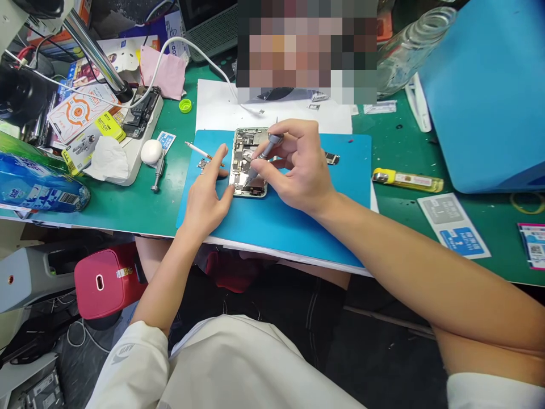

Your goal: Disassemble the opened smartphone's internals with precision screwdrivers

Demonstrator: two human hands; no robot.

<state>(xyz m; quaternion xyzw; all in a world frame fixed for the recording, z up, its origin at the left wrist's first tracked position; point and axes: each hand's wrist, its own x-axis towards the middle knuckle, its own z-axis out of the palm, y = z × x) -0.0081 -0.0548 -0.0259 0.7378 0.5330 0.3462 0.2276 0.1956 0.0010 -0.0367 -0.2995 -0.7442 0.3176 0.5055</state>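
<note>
An opened smartphone [239, 162] lies on the blue mat [323, 227], its inner parts bare. My right hand [300, 167] grips a grey screwdriver [271, 146], slanted, its lower end over the lower part of the phone. Whether the tip touches a screw is too small to tell. Along the phone's left edge rests my left hand [206, 199], fingers apart and holding nothing, thumb at the lower left corner. Partly under its fingers lies a thin white and brown stick [198, 150] beside a small metal part [202, 163].
Right of my right hand are a small phone component [332, 158] and a yellow cutter knife [407, 180]. A second screwdriver [158, 173] lies by a round white object [151, 152] at left. A glass jar [404, 57] stands behind; a white cable [204, 57] arches across.
</note>
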